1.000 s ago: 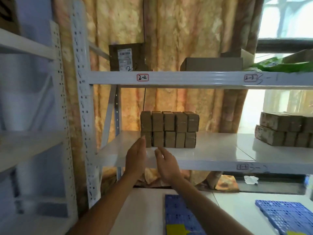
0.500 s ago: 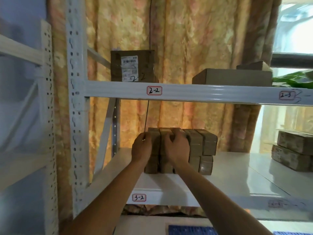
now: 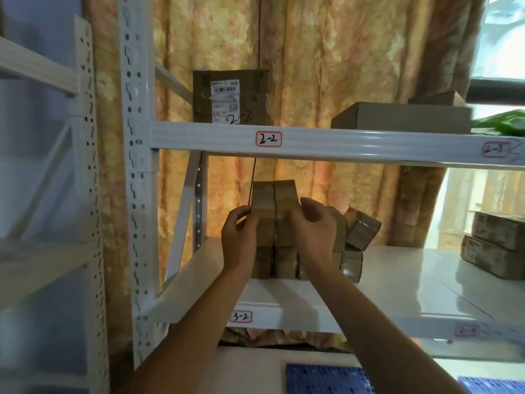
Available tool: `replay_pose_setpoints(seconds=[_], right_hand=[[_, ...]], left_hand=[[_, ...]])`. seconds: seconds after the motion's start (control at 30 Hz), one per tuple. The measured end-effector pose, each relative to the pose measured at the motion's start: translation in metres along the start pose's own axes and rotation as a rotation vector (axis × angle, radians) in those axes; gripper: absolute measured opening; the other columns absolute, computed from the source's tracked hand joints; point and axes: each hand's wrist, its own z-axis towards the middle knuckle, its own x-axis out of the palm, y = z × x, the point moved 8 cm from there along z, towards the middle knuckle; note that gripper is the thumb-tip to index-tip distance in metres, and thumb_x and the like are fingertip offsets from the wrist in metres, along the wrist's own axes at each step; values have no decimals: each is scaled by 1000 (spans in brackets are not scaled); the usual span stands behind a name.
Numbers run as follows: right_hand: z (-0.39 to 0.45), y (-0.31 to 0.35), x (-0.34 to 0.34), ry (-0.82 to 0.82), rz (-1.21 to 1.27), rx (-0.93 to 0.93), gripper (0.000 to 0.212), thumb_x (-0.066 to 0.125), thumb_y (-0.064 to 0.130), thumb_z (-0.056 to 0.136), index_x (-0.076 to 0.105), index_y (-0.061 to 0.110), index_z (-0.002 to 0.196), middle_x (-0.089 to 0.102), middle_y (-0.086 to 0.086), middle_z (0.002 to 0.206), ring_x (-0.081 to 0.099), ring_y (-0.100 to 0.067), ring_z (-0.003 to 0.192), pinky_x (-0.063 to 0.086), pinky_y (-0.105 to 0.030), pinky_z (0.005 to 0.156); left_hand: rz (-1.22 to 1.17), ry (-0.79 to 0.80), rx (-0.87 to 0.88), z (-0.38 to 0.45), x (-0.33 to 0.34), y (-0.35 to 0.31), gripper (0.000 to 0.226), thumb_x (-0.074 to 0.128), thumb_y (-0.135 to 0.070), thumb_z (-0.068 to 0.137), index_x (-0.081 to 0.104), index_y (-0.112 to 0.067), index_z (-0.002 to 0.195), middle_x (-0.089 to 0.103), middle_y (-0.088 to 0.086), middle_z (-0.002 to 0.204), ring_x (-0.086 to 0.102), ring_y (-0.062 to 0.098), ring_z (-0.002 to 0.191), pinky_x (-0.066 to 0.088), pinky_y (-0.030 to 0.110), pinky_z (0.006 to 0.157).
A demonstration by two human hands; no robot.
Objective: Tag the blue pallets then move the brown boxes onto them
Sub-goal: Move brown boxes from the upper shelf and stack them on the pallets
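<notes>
Several small brown boxes (image 3: 287, 260) stand stacked on the white shelf (image 3: 397, 282) marked 3-2. Two of them (image 3: 272, 199) are raised above the stack, squeezed side by side between my hands. My left hand (image 3: 240, 237) presses on their left side and my right hand (image 3: 314, 228) on their right side. Another small box (image 3: 362, 230) sits tilted on the stack's right end. Two blue pallets lie on the floor at the bottom edge, one (image 3: 326, 378) below my arms and the other (image 3: 494, 385) at the right.
The upper shelf beam (image 3: 341, 145) labelled 2-2 runs just above the raised boxes. A labelled carton (image 3: 230, 96) and a flat box (image 3: 400, 115) sit on it. More brown boxes (image 3: 497, 245) lie at the right of the lower shelf. A white upright (image 3: 136, 180) stands left.
My hands reached from the shelf's front edge to the stack, closed on its left boxes and lifted two upward. A box at the right end tipped over. The view moved closer.
</notes>
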Motion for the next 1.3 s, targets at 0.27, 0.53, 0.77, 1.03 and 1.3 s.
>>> replay_pose_setpoints(seconds=[0.27, 0.53, 0.77, 1.03, 1.3], right_hand=[[-12, 6, -15, 54, 221, 42, 31, 76, 14, 91, 72, 22, 121, 73, 12, 114, 68, 1, 107, 56, -14, 82], [-26, -1, -48, 62, 364, 187, 41, 69, 4, 94, 64, 16, 133, 69, 1, 124, 71, -9, 104, 62, -27, 86], [-55, -13, -99, 135, 366, 269, 38, 74, 33, 88, 73, 22, 125, 72, -11, 123, 68, -28, 113, 59, -41, 92], [-121, -40, -196, 132, 363, 402, 44, 66, 34, 98, 55, 29, 140, 68, -7, 129, 63, -34, 123, 60, -45, 90], [-205, -83, -372, -81, 271, 495, 55, 80, 37, 85, 57, 28, 134, 70, -9, 125, 71, -28, 113, 63, -40, 84]], left_hand=[[-169, 15, -67, -21, 2, -14, 24, 64, -38, 92, 73, -37, 114, 71, -7, 122, 63, 18, 121, 50, 58, 105], [-260, 82, -155, -50, 16, -20, 28, 72, -27, 93, 68, -29, 120, 70, 3, 127, 67, 22, 117, 53, 52, 104], [-273, 373, -341, -122, 60, -18, 39, 73, -25, 91, 65, -27, 129, 72, 2, 126, 67, 23, 120, 55, 44, 97], [-119, 449, -353, -223, 91, -1, 37, 72, -22, 91, 65, -27, 127, 76, -4, 117, 72, 14, 107, 55, 28, 87], [-26, 429, -469, -378, 164, 88, 37, 73, -24, 89, 63, -33, 124, 75, 1, 118, 72, 22, 103, 55, 29, 79]])
